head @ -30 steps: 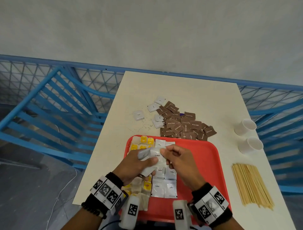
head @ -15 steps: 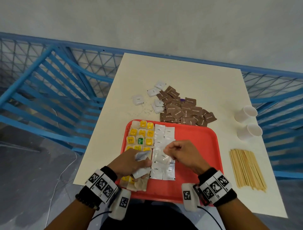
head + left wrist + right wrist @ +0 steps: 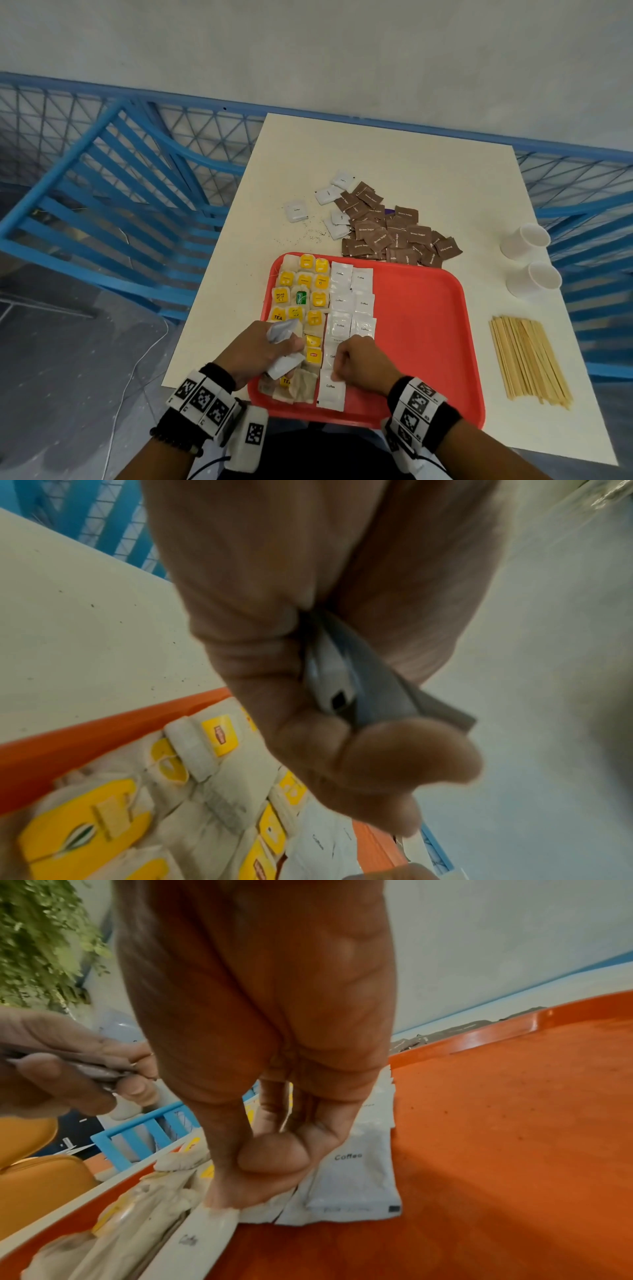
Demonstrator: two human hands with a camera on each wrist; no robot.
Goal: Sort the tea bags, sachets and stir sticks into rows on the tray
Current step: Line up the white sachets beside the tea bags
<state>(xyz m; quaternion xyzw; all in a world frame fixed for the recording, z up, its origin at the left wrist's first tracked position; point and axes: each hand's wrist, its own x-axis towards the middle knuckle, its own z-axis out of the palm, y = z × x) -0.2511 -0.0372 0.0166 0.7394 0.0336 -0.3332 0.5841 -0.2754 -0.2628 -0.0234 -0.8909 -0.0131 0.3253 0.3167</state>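
A red tray (image 3: 428, 342) holds yellow-tagged tea bags (image 3: 301, 298) in columns at its left, and beside them white coffee sachets (image 3: 349, 301) in two columns. My left hand (image 3: 291, 346) hovers over the near tea bags and grips a small stack of white sachets (image 3: 282, 330), seen edge-on (image 3: 346, 674) in my left hand (image 3: 377, 737). My right hand (image 3: 342, 363) is curled low on the sachet column. In the right wrist view, my right hand (image 3: 260, 1172) has thumb and fingers pinching the edge of a coffee sachet (image 3: 356, 1177) lying flat on the tray (image 3: 496, 1123).
Behind the tray on the cream table (image 3: 428, 164) lie a pile of brown sugar sachets (image 3: 394, 233) and a few loose white sachets (image 3: 296, 210). Wooden stir sticks (image 3: 527, 359) lie at the right, with two white cups (image 3: 524, 240) beyond. A blue chair (image 3: 113, 192) stands at the left.
My right hand drew a sachet from the stack in my left hand and came down onto the sachet column near the tray's front. My left hand sank lower and nearer.
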